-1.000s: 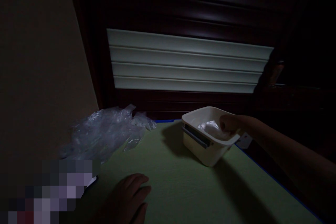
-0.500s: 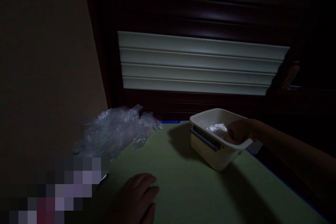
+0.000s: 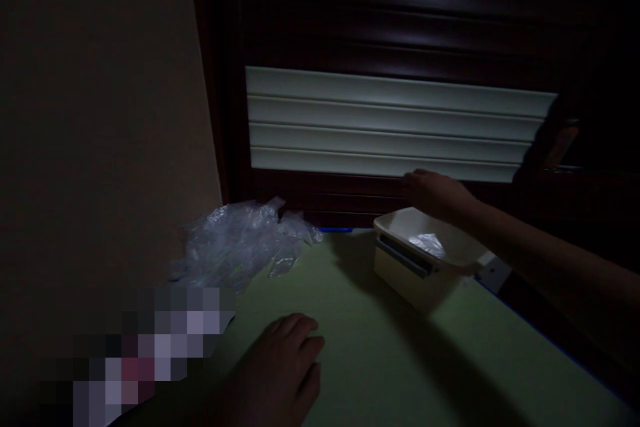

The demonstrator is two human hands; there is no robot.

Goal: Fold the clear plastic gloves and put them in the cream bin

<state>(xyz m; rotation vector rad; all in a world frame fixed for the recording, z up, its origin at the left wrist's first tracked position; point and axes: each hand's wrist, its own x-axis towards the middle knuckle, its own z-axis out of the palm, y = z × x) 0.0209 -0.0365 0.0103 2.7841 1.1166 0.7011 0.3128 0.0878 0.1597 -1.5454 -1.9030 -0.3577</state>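
Observation:
A cream bin [image 3: 405, 280] with a grey handle stands on the green table top [image 3: 350, 347], right of the middle. Crumpled clear plastic [image 3: 427, 244] lies inside it. My right hand [image 3: 435, 195] is raised just above the bin's far rim, its fingers bent together; whether something small is between them is too dark to tell. Near the front edge, my left hand [image 3: 287, 363] rests low over the table, fingers apart and slightly curled, holding nothing. A heap of clear plastic bags [image 3: 240, 243] lies at the table's back left.
Behind the table is a dark wooden panel [image 3: 400, 7] with pale slats [image 3: 390, 127]. A wall [image 3: 110, 113] rises at the left. A pixelated, blurred-out object [image 3: 165, 347] lies at the lower left. The table has a blue edge [image 3: 550, 340].
My right hand has come up out of the bin and moved left above its rim. The view has shifted slightly, and my left hand looks much the same.

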